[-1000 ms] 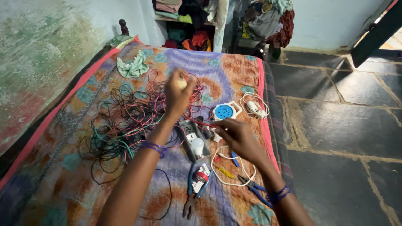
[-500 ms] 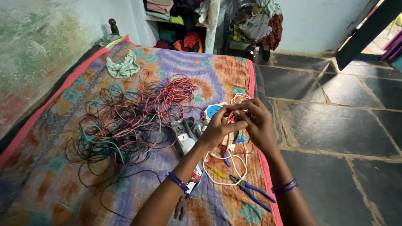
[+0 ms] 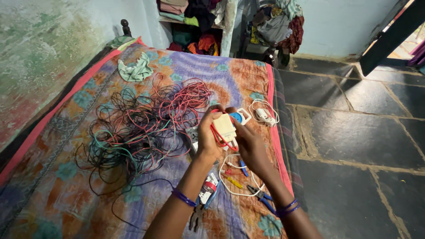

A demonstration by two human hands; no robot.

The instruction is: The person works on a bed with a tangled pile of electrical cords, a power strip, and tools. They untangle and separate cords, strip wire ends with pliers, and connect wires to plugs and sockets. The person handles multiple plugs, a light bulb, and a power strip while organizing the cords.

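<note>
Bare forearms, blue-purple wrist bangles (image 3: pixel 183 197)

**Plastic, Cloth and Stone**

The cream switch block (image 3: pixel 225 126) looks smooth matt plastic, looped by a glossy red insulated wire (image 3: pixel 218 136). At nine o'clock from it, the tangled wires (image 3: pixel 141 128) have shiny plastic sheaths. The bedspread (image 3: pixel 88 194) is soft quilted printed cloth. At three o'clock, the floor (image 3: pixel 354 141) is dark, rough stone slabs with a dull sheen.
</note>
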